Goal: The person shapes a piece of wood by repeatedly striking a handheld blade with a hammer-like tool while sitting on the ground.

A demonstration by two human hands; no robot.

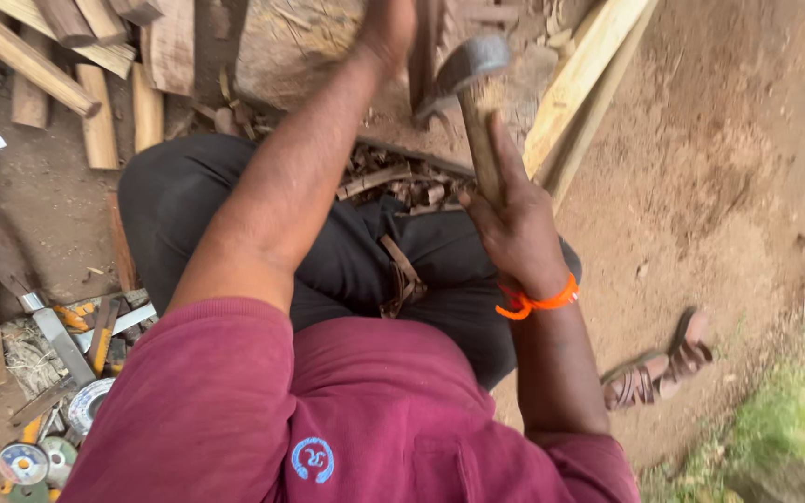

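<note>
— What has the right hand [512, 224] got?

— It is closed around the wooden handle of a hammer [470, 93], steel head raised above the lap.

— And the left hand [387, 28]?

— Stretched forward beside an upright wood piece [426, 47] — its grip is cut off, can't tell.

— Nearby?

— 2 sandals [659, 365] on the dirt.

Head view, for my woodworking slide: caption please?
Right hand raises a wooden-handled steel claw hammer; left hand reaches forward.
</note>
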